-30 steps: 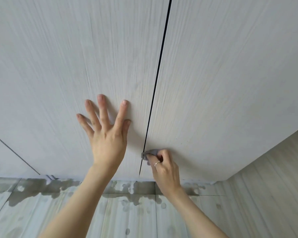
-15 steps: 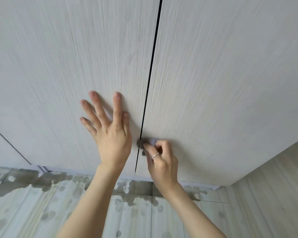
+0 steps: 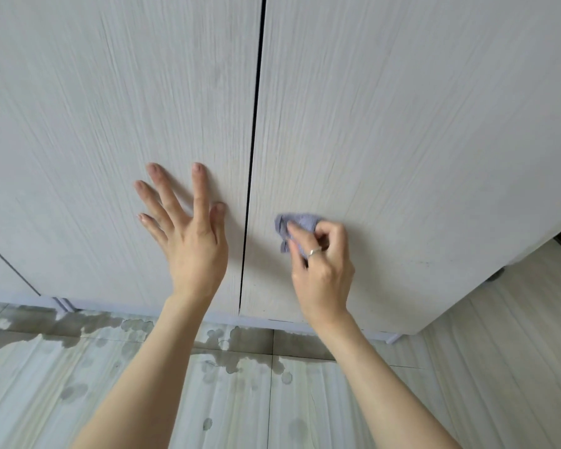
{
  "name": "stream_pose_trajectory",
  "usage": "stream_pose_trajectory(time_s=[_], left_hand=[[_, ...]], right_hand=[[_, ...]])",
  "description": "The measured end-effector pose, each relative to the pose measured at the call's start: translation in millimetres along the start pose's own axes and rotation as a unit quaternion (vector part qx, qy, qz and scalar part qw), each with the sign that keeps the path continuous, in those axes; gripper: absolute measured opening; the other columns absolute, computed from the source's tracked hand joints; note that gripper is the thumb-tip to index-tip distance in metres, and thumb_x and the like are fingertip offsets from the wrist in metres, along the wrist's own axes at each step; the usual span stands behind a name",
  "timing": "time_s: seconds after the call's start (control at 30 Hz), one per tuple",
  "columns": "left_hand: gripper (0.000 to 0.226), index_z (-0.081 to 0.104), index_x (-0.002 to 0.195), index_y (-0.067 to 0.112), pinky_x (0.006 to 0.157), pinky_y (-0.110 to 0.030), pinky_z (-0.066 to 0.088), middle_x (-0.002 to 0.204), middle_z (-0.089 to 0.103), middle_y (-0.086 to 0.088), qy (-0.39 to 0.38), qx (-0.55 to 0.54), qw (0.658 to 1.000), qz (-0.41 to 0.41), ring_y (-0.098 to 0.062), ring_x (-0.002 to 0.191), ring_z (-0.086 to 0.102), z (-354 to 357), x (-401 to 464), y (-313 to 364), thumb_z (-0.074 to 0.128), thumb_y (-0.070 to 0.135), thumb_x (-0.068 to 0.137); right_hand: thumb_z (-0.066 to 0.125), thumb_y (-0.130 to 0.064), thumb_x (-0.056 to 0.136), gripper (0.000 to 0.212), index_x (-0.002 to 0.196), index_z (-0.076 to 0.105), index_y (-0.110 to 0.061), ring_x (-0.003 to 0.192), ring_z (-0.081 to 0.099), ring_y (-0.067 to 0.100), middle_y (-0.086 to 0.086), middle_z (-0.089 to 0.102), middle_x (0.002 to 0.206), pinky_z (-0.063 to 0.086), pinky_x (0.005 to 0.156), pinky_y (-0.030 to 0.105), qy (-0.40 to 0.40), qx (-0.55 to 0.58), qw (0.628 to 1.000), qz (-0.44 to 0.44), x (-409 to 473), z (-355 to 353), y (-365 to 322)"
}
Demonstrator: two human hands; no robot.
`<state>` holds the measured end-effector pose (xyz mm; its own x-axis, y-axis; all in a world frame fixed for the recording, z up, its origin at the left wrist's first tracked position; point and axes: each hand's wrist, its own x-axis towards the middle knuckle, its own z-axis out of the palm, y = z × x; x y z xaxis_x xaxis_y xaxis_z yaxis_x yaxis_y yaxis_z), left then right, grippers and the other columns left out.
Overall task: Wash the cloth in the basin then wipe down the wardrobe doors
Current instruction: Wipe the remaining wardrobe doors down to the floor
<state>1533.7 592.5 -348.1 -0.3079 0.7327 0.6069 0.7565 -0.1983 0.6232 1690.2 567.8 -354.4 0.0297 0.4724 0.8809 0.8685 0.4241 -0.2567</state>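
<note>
Two pale wood-grain wardrobe doors fill the view, the left door (image 3: 110, 124) and the right door (image 3: 402, 124), split by a dark vertical gap (image 3: 253, 157). My left hand (image 3: 188, 234) lies flat on the left door with fingers spread, just left of the gap. My right hand (image 3: 321, 267) pinches a small bunched blue-grey cloth (image 3: 292, 226) and presses it against the lower part of the right door, a little right of the gap. A ring sits on one finger of that hand.
Below the doors lies a pale tiled floor (image 3: 272, 400) with dark wet patches (image 3: 227, 354) along the wardrobe's base. A further door seam (image 3: 10, 267) shows at far left. The wardrobe's right corner (image 3: 412, 332) ends beside open floor.
My right hand has carried the cloth up and to the right, away from the gap onto the right door. My left hand stays flat on the left door.
</note>
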Motion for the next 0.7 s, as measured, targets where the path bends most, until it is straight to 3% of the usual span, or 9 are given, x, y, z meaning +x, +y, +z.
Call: stream_pose_trajectory(time_s=[0.1, 0.17, 0.3, 0.4, 0.47, 0.6, 0.7], left_hand=[[0.055, -0.002, 0.148, 0.036, 0.108, -0.068, -0.002, 0.155, -0.015, -0.021, 0.0, -0.025, 0.999, -0.026, -0.043, 0.14, -0.019, 7, -5, 4, 0.026, 0.03, 0.102], [0.055, -0.004, 0.148, 0.037, 0.108, -0.068, -0.003, 0.155, -0.017, -0.02, -0.003, -0.037, 0.999, -0.036, -0.041, 0.14, -0.021, 9, -9, 4, 0.025, 0.032, 0.102], [0.056, -0.005, 0.149, 0.035, 0.109, -0.066, -0.005, 0.154, -0.018, -0.021, -0.002, -0.039, 0.998, -0.041, -0.041, 0.14, -0.022, 12, -11, 4, 0.025, 0.032, 0.102], [0.056, -0.006, 0.149, 0.034, 0.109, -0.066, -0.006, 0.154, -0.019, -0.021, -0.003, -0.042, 0.998, -0.048, -0.04, 0.139, -0.023, 13, -13, 6, 0.026, 0.031, 0.103], [0.057, -0.006, 0.149, 0.033, 0.109, -0.067, -0.005, 0.154, -0.019, -0.021, -0.001, -0.041, 0.998, -0.052, -0.04, 0.139, -0.023, 15, -14, 6, 0.027, 0.029, 0.103], [0.058, -0.007, 0.149, 0.032, 0.109, -0.064, -0.007, 0.154, -0.02, -0.021, 0.0, -0.049, 0.997, -0.059, -0.04, 0.139, -0.023, 17, -16, 10, 0.028, 0.026, 0.103], [0.059, -0.005, 0.149, 0.03, 0.109, -0.063, -0.007, 0.154, -0.021, -0.02, -0.011, -0.057, 0.996, -0.067, -0.039, 0.139, -0.024, 20, -24, 11, 0.03, 0.026, 0.102]], right_hand=[[0.081, -0.003, 0.064, 0.035, 0.094, 0.073, -0.018, 0.068, 0.047, 0.019, -0.005, 0.033, 0.087, 0.029, 0.047, 0.021, -0.128, -0.048, 0.99, -0.015, -53, -5, 35], [0.083, 0.003, 0.058, 0.04, 0.09, 0.073, -0.019, 0.067, 0.043, 0.016, -0.006, 0.032, 0.085, 0.026, 0.047, 0.02, -0.156, -0.066, 0.986, -0.006, -66, -9, 48], [0.066, -0.011, 0.076, 0.018, 0.089, 0.073, -0.021, 0.067, 0.05, 0.018, -0.006, 0.038, 0.089, 0.029, 0.049, 0.019, -0.062, -0.031, 0.997, 0.039, -35, -13, 35], [0.062, -0.015, 0.081, 0.019, 0.095, 0.074, -0.019, 0.073, 0.05, 0.015, -0.004, 0.041, 0.094, 0.036, 0.056, 0.019, 0.039, 0.007, 0.997, 0.061, 7, -19, 26], [0.064, -0.012, 0.082, 0.019, 0.097, 0.074, -0.017, 0.073, 0.05, 0.016, -0.002, 0.041, 0.095, 0.038, 0.059, 0.021, 0.058, 0.013, 0.997, 0.053, 13, -20, 30], [0.059, -0.013, 0.08, 0.021, 0.095, 0.073, -0.016, 0.068, 0.051, 0.023, -0.002, 0.036, 0.092, 0.042, 0.048, 0.028, -0.072, -0.037, 0.997, 0.016, -48, -17, 53], [0.072, 0.003, 0.067, 0.029, 0.09, 0.072, -0.015, 0.063, 0.051, 0.024, -0.003, 0.033, 0.087, 0.034, 0.043, 0.023, -0.137, -0.063, 0.988, 0.032, -75, -20, 71]])
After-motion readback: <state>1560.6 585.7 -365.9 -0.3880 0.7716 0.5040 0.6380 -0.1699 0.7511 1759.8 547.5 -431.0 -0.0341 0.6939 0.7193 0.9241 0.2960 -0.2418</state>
